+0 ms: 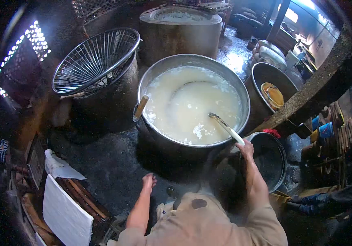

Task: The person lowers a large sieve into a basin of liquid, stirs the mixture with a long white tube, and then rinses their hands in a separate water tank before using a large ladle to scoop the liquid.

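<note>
In front of me stands a large round metal pot [241, 88] with a cloudy whitish liquid [192, 102] and white curd-like bits in it. My right hand [246, 149] is wrapped round the white handle of a stirring tool [227, 128] at the pot's near right rim. The tool slants into the pot; its dark lower part meets the liquid, and its end is hidden there. Below the pot's left side, my left hand [149, 180] hangs over the dark floor, apart from the pot. Its fingers are curled, with nothing visible in them.
A wire basket [98, 61] rests on a drum at the left. Behind the pot is a large round vat [180, 35]. An open barrel [268, 160] and a bin [262, 74] flank the right side. A slanting beam [319, 86] crosses there. A white board [67, 211] leans lower left.
</note>
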The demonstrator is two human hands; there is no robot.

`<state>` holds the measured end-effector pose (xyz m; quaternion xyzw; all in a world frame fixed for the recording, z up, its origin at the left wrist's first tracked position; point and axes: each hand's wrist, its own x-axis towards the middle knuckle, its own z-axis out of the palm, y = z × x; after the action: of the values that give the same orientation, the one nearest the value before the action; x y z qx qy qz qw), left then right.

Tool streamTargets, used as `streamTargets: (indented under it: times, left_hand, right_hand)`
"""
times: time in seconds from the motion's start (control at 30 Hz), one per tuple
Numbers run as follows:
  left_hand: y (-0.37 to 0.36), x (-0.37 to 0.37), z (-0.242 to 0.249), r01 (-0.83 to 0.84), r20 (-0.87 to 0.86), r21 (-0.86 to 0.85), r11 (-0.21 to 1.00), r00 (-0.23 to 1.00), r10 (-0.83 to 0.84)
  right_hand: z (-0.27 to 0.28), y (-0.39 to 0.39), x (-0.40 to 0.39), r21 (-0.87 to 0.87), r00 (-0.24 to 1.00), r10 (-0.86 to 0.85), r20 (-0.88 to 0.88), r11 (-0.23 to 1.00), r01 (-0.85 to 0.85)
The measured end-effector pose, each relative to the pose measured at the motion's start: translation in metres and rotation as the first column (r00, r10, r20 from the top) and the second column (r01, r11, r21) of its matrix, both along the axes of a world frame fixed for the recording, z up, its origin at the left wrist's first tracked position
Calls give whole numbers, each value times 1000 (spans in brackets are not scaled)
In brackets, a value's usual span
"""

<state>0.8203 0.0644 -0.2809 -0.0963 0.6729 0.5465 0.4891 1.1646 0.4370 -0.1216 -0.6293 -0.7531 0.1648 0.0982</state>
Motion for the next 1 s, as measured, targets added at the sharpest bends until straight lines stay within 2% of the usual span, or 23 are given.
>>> streamTargets:
  times: [0.07,0.13,0.27,0.33,0.4,0.47,0.5,0.53,0.6,0.63,0.67,0.73,0.8,1.0]
  left_hand:
    - [33,5,18,36,-49,45,998,998,-34]
    - [62,9,33,37,-91,69,997,995,-31]
    - [127,16,75,71,-181,70,995,982,-58]
    - [161,24,80,37,-274,77,996,962,-14]
    - [208,23,84,-91,-411,16,996,907,90]
    - [228,19,92,-119,-440,-60,991,895,80]
    - [235,-4,50,-83,-512,-199,977,859,-31]
    - [249,0,35,-149,-607,-245,958,794,-32]
    - [266,27,100,-333,-522,-197,922,832,189]
    - [276,31,97,-417,-592,-222,881,776,218]
    - [284,33,93,-409,-587,-226,884,782,211]
    - [297,35,92,-591,-752,-324,739,635,178]
    - [303,35,97,-564,-698,-322,761,684,212]
    - [307,20,68,-594,-772,-333,732,617,150]
  right_hand:
    - [2,-4,6,28,998,-56,5,998,56]
    - [10,-11,9,-13,994,-79,-77,997,78]
    - [11,-17,21,-9,995,-99,-18,995,99]
    - [8,-19,34,13,994,-112,3,994,112]
    - [15,-13,32,-11,993,-118,16,993,119]
    - [8,-3,29,18,996,-67,-60,997,69]
    - [6,-1,23,6,996,-64,-57,998,64]
    - [0,2,24,41,996,-73,-56,996,76]
    - [7,5,21,24,995,-88,-44,996,89]
    - [8,6,21,26,994,-88,-63,996,90]
    - [6,7,21,50,994,-78,-80,995,82]
    - [0,12,22,56,993,-63,-102,996,69]
    - [-4,16,20,54,992,-84,-93,994,90]
    - [-2,19,15,75,995,-84,-57,993,88]
